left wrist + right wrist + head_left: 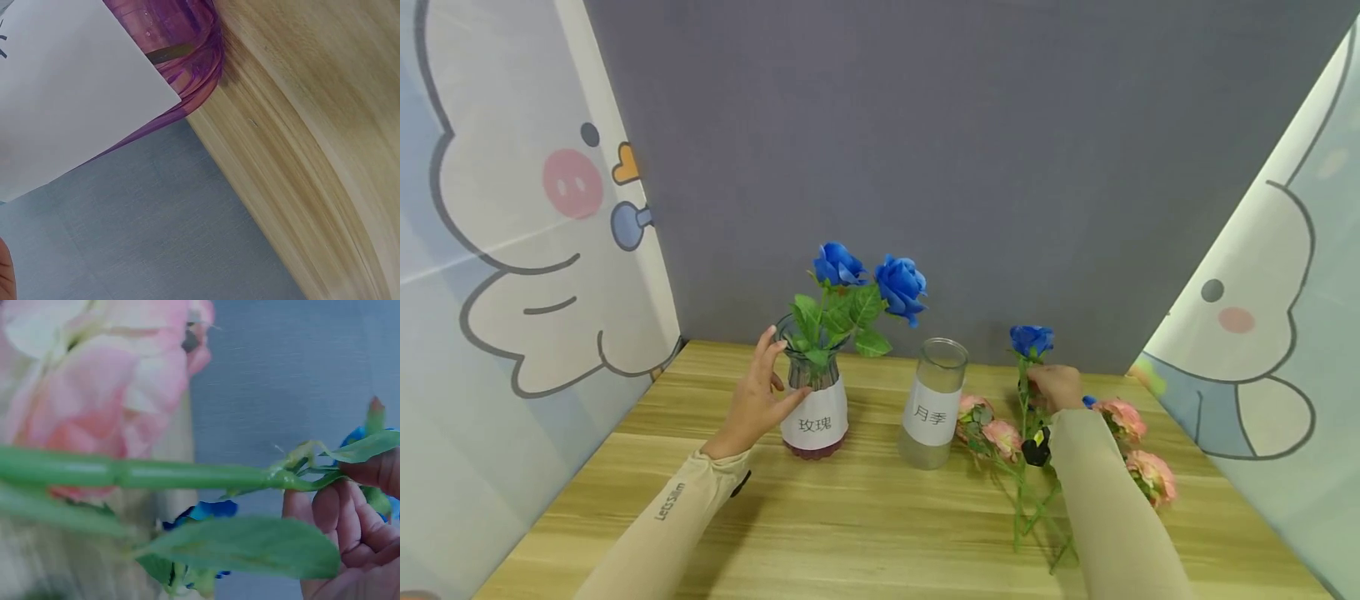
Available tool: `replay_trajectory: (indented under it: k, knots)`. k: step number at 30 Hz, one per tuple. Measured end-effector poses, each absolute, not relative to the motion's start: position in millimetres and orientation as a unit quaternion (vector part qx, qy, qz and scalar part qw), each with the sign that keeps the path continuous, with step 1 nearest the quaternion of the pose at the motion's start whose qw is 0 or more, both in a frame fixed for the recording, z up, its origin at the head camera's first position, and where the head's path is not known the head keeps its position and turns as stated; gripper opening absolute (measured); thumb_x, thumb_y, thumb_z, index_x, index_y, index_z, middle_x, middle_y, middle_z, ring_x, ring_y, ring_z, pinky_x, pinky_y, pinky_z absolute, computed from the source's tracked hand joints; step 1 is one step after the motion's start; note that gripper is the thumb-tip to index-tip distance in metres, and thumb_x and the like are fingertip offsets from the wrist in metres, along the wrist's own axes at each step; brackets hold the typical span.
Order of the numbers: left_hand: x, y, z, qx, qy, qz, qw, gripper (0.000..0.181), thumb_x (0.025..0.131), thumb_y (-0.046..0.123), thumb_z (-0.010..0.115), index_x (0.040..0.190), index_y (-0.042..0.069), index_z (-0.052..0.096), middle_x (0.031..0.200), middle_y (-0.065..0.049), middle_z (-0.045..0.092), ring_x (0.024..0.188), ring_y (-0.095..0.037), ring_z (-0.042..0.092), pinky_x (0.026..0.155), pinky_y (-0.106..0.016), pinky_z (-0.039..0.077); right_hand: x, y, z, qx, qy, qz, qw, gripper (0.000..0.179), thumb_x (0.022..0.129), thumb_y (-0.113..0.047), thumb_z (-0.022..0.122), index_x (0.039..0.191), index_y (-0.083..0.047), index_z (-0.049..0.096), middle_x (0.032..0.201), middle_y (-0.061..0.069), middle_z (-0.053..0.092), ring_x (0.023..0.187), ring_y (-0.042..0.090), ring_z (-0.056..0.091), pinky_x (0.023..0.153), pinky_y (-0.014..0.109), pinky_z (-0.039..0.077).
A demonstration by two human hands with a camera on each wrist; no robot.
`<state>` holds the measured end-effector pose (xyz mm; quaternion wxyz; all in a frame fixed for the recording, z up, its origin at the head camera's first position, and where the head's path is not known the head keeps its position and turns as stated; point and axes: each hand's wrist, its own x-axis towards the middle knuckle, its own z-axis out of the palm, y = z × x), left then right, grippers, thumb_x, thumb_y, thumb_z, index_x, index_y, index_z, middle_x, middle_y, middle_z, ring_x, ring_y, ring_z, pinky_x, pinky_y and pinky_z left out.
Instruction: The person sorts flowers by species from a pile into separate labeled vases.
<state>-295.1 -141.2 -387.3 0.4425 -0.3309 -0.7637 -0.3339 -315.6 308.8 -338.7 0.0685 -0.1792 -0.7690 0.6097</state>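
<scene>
My right hand (1056, 388) pinches the stem of a blue rose (1032, 340) between thumb and fingers, just under the bloom. In the right wrist view its green stem (206, 475) runs leftward from the fingertips. My left hand (758, 406) is spread beside a ribbed glass vase (829, 453), fingertips right at the rim and thumb near the white label. Two blue roses (901, 287) with green leaves stand in this vase, whose purple base (203, 75) shows in the left wrist view.
A clear glass vase (925, 454) with a white label stands right of the ribbed one. Pink flowers (1002, 438) lie beside it, and more pink flowers (1150, 477) lie near my right forearm. A grey panel (970, 167) rises behind the wooden table (865, 533).
</scene>
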Motion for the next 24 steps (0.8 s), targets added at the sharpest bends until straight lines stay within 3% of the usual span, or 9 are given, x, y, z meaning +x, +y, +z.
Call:
replay_trajectory:
  k: [6, 13, 16, 20, 24]
  knots:
    - [-295, -141, -388, -0.329, -0.762, -0.332, 0.448, 0.070, 0.090, 0.049, 0.053, 0.133, -0.004, 0.037, 0.141, -0.036, 0.032, 0.055, -0.019, 0.052, 0.046, -0.028, 0.043, -309, 306, -315, -0.167, -0.755, 0.628, 0.088, 0.042, 0.092, -0.006, 0.053, 0.128, 0.016, 0.049, 0.078, 0.000, 0.057, 0.063, 0.007, 0.057, 0.058, 0.028, 0.055]
    - [-295, -141, -387, -0.332, -0.754, -0.332, 0.459, 0.069, 0.091, 0.048, 0.054, 0.133, -0.003, 0.037, 0.140, -0.036, 0.033, 0.055, -0.019, 0.051, 0.046, -0.029, 0.042, -299, 303, -293, -0.114, -0.749, 0.635, 0.152, 0.047, 0.094, -0.007, 0.051, 0.133, 0.017, 0.041, 0.119, 0.016, 0.049, 0.069, -0.001, 0.057, 0.062, 0.022, 0.054]
    - [-296, -141, -386, -0.332, -0.753, -0.331, 0.461, 0.068, 0.091, 0.048, 0.054, 0.133, -0.003, 0.038, 0.140, -0.036, 0.034, 0.055, -0.019, 0.051, 0.046, -0.029, 0.042, -293, 301, -287, -0.094, -0.728, 0.654, 0.184, 0.036, 0.093, -0.004, 0.054, 0.123, 0.015, 0.050, 0.112, 0.013, 0.054, 0.068, 0.000, 0.058, 0.060, 0.021, 0.054]
    - [-296, -140, -385, -0.333, -0.754, -0.330, 0.460, 0.068, 0.091, 0.048, 0.054, 0.133, -0.003, 0.038, 0.139, -0.037, 0.034, 0.055, -0.019, 0.051, 0.046, -0.029, 0.042, -286, 297, -279, -0.063, -0.655, 0.715, 0.236, 0.007, 0.088, 0.005, 0.059, 0.086, 0.001, 0.065, 0.080, 0.001, 0.061, 0.059, 0.007, 0.061, 0.053, 0.022, 0.053]
    - [-296, -141, -387, -0.332, -0.754, -0.334, 0.458, 0.068, 0.091, 0.049, 0.054, 0.133, -0.003, 0.038, 0.140, -0.037, 0.033, 0.055, -0.020, 0.051, 0.046, -0.029, 0.042, -282, 296, -273, -0.030, -0.582, 0.763, 0.279, 0.026, 0.086, 0.012, 0.057, 0.069, -0.005, 0.066, 0.067, 0.001, 0.062, 0.053, 0.010, 0.062, 0.050, 0.022, 0.052]
